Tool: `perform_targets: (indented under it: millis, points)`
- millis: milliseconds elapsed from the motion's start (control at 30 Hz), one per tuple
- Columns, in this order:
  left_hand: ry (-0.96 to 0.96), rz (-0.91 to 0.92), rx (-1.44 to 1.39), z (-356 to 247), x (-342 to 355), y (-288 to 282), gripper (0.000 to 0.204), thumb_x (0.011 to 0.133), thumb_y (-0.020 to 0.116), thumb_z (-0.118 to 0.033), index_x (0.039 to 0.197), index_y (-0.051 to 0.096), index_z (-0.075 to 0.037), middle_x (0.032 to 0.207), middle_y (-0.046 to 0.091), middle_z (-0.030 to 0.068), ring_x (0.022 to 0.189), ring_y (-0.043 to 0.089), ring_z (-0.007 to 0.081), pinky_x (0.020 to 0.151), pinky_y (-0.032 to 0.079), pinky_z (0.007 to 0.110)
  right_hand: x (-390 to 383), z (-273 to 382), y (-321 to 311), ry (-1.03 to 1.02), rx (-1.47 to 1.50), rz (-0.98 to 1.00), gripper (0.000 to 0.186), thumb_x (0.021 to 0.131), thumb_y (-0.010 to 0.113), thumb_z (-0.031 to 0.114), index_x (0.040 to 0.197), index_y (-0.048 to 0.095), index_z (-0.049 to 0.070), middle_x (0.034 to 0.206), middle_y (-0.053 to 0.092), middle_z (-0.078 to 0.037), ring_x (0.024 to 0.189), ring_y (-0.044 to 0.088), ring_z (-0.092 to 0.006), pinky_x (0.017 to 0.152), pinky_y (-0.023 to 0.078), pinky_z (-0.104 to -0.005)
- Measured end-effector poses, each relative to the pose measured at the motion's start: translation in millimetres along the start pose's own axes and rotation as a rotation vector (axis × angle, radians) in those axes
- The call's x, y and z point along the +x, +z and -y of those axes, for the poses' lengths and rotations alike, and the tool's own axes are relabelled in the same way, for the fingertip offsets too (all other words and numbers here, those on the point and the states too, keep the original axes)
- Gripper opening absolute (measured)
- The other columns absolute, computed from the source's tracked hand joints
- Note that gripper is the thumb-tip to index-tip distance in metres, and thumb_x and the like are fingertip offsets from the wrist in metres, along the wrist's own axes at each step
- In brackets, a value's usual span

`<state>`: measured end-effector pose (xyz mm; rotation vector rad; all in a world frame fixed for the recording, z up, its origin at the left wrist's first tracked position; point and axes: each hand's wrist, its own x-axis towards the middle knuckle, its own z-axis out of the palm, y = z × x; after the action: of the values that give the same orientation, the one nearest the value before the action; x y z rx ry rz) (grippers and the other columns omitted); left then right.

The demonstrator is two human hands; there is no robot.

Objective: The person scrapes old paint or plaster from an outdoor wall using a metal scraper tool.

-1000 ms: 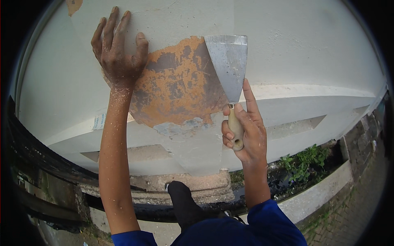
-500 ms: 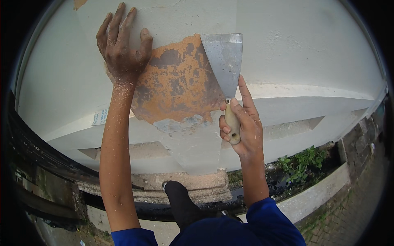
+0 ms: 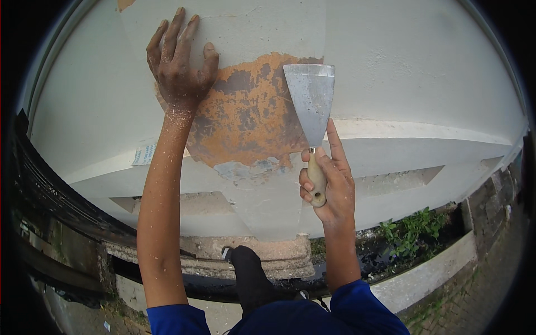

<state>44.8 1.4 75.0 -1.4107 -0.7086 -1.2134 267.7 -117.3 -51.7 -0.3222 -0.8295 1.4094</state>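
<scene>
My right hand [image 3: 332, 181] is wrapped round the pale handle of a paint scraper [image 3: 311, 95], index finger stretched along the blade's side. The wide metal blade points up, over the right border of a stripped patch [image 3: 245, 111] on the pale painted wall [image 3: 385, 72]. That patch shows orange and grey-brown under the paint, with a ragged edge. To its upper left, my left hand [image 3: 181, 70] lies against the wall with fingers spread, holding nothing. Pale flecks dot the left wrist and forearm. Whether the blade's edge touches the wall is hard to tell.
A ledge [image 3: 391, 129] crosses the wall below the patch, with recessed slots beneath it. At the foot runs a dark, wet drain [image 3: 368, 259] with green plants [image 3: 416, 231]. My foot rests on a rough concrete step [image 3: 279, 254]. Paving [image 3: 486, 285] lies at the right.
The scraper has come down a little from the patch's top edge, baring a dark strip at the upper right. My left hand appears slightly lower and further right as the view shifts.
</scene>
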Motion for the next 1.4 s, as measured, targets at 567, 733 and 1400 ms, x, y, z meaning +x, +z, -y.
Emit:
perform_targets:
  millis: [567,733,1400]
  points:
    - [-0.004,0.008,-0.007,0.2,0.3,-1.6,0.042,0.077,0.057,-0.021,0.117,0.059,-0.011,0.13,0.053,0.0062,0.124,0.041,0.0261,0.105,0.033,0.04,9.1,0.8,14.5,-0.013,-0.03,0.028,0.058,0.094,0.047,0.013,0.146,0.02,0.014,0.082,0.056,-0.009,0.048,0.05,-0.0081,0.032,0.04,-0.0192]
    - [-0.012,0.021,-0.028,-2.8,-2.1,-0.5,0.042,0.077,0.057,-0.021,0.117,0.059,-0.011,0.13,0.053,0.0065,0.124,0.041,0.0264,0.105,0.033,0.04,3.5,-8.1,-0.5,-0.008,-0.075,-0.005,0.057,0.094,0.048,0.013,0.145,0.021,0.015,0.083,0.056,-0.009,0.048,0.05,-0.0075,0.032,0.04,-0.0187]
    - [0.011,0.0,-0.039,1.2,-1.3,1.6,0.043,0.076,0.056,-0.02,0.117,0.059,-0.011,0.13,0.053,0.0072,0.123,0.041,0.0277,0.105,0.033,0.041,9.1,-16.9,-1.0,-0.023,-0.094,0.004,0.055,0.095,0.048,0.015,0.144,0.024,0.015,0.082,0.056,-0.009,0.047,0.05,-0.0072,0.033,0.039,-0.0188]
